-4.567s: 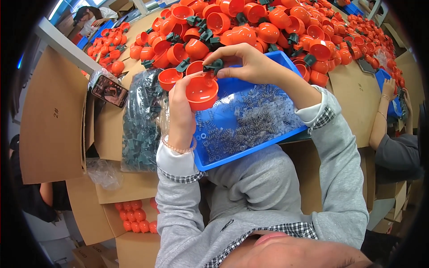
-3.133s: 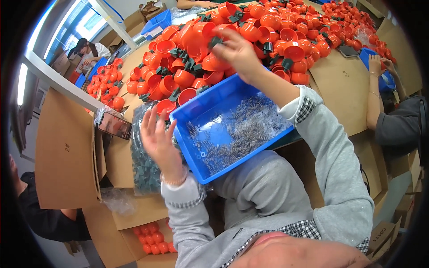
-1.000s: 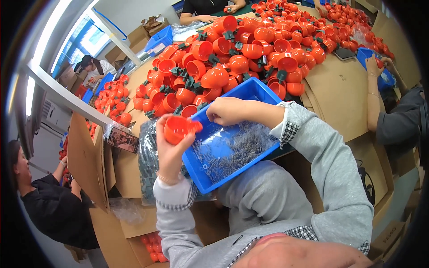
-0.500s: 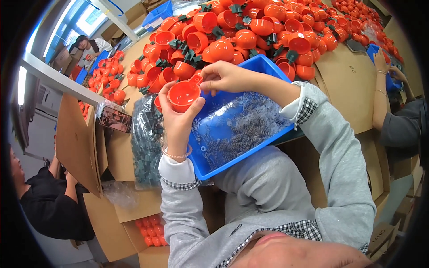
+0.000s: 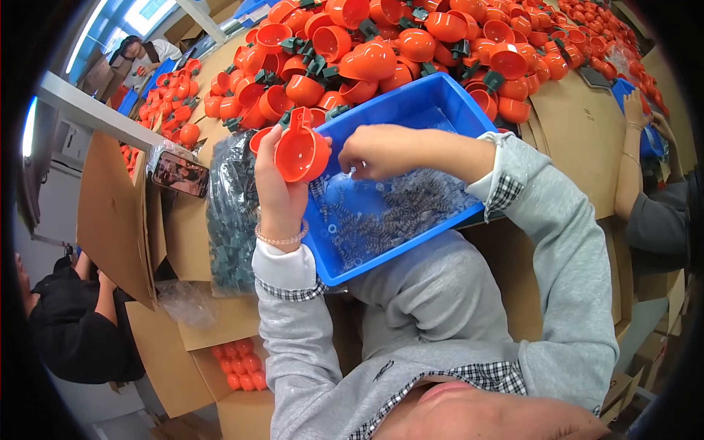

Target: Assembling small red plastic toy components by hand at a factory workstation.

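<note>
My left hand (image 5: 281,202) grips a round orange-red plastic cup (image 5: 297,155) with a short tab handle pointing up and its hollow toward me. A second cup of the same colour shows partly behind those fingers. My right hand (image 5: 375,152) is over the blue bin (image 5: 469,103), its fingers curled and pinched together. What they hold, if anything, is hidden. Small metal springs (image 5: 411,204) lie in the bin, with small clear pieces (image 5: 453,189) at its right side. The bin sits tilted by my lap.
A large heap of orange-red cups with dark green clips (image 5: 374,59) covers the far table. Left of the bin lies a clear bag of dark green parts (image 5: 236,227), with a phone (image 5: 180,174) beyond it. An open carton holds cups (image 5: 242,364). Co-workers sit left, far left and right.
My right hand has left the cup's tab and moved down and right into the bin. My left hand has turned the cup, so its tab now points up.
</note>
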Tool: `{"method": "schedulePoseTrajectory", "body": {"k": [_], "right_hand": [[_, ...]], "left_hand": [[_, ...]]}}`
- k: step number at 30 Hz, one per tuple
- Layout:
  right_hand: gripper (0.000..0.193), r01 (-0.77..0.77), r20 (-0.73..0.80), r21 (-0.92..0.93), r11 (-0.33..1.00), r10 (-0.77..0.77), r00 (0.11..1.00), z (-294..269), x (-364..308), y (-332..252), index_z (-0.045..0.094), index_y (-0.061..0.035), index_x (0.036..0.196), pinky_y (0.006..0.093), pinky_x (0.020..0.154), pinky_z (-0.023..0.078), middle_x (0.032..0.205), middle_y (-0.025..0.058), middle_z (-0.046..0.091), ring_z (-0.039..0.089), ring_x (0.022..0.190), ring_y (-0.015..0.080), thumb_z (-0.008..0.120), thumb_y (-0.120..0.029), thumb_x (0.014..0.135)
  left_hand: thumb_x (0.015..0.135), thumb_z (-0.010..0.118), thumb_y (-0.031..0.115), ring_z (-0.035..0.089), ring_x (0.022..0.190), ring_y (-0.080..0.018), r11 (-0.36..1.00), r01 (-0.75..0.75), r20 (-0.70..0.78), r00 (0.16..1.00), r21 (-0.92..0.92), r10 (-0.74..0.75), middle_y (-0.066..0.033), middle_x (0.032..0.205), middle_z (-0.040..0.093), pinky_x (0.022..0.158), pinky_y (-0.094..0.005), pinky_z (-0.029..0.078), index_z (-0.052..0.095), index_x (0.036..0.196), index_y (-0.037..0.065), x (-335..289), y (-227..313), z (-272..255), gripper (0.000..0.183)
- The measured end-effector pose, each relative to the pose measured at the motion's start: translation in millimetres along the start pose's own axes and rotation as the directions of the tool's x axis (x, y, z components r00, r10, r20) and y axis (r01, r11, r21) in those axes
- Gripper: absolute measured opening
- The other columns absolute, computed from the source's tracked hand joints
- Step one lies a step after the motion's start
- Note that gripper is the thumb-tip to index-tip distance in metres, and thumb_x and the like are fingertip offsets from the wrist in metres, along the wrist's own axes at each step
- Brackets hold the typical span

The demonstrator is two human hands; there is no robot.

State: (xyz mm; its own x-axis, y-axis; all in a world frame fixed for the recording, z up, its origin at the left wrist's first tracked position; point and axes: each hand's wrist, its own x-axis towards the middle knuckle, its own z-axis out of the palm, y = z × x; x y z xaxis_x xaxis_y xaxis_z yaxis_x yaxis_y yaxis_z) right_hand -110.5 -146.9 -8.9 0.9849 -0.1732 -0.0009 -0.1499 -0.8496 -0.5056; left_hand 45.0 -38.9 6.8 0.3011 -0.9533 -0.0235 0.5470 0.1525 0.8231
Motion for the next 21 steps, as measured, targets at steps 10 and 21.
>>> {"method": "schedulePoseTrajectory", "body": {"k": [10, 21], "right_hand": [[0.012, -0.036, 0.118, -0.145, 0.989, 0.054, 0.992, 9.8, 8.0, -5.0, 0.062, -0.0021, 0.083, 0.0413, 0.070, 0.049, 0.083, 0.0146, 0.061, 0.062, 0.081, 0.0319, 0.057, -0.006, 0.073], [0.016, 0.048, -0.238, -0.160, 0.986, -0.086, 0.967, 44.5, 40.4, 3.9, 0.064, -0.0071, 0.092, 0.0419, 0.078, 0.049, 0.098, 0.0147, 0.059, 0.060, 0.092, 0.0330, 0.054, -0.011, 0.079]], "left_hand": [[0.093, 0.043, 0.018, 0.063, 0.090, -0.0295, 0.992, -0.069, -0.093, 0.993, 0.102, 0.078, -0.0169, 0.100, 0.062, 0.081, -0.0381, 0.051, 0.052, 0.107, -0.004, 7.1, -9.4, -9.7, 0.028], [0.095, 0.039, 0.018, 0.063, 0.092, -0.0282, 0.978, -0.201, -0.204, 0.957, 0.057, 0.208, -0.0167, 0.101, 0.062, 0.081, -0.0360, 0.052, 0.051, 0.108, -0.005, 8.0, -9.7, -9.1, 0.029]]}}
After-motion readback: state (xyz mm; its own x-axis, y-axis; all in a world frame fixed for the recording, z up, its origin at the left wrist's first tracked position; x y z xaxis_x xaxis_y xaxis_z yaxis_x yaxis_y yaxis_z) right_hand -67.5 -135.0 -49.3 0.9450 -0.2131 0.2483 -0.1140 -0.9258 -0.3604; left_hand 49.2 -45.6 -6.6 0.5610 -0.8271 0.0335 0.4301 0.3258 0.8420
